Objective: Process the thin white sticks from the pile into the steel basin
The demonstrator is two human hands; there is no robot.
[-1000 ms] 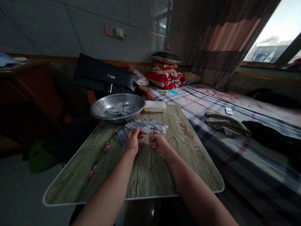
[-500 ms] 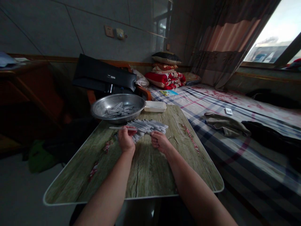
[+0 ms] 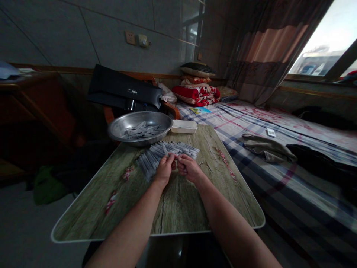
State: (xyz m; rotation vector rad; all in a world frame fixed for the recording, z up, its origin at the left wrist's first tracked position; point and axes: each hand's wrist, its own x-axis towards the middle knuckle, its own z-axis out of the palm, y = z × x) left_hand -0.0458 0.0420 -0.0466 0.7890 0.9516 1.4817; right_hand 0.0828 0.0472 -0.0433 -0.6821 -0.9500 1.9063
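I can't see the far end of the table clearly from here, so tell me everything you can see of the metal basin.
The metal basin is round, wide and shallow, with a smooth rolled rim and a dull stainless-steel sheen. It sits upright at the far end of the wood-patterned table, holding a loose pile of slim pale strips. A white rectangular tray sits just to its right, and a fanned row of similar strips lies near it. The left hand and right hand are off it.

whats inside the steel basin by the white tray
The steel basin holds a loose heap of slim whitish strips. The lower strips and most of the basin's floor are covered by the top layer, so they can't be seen.
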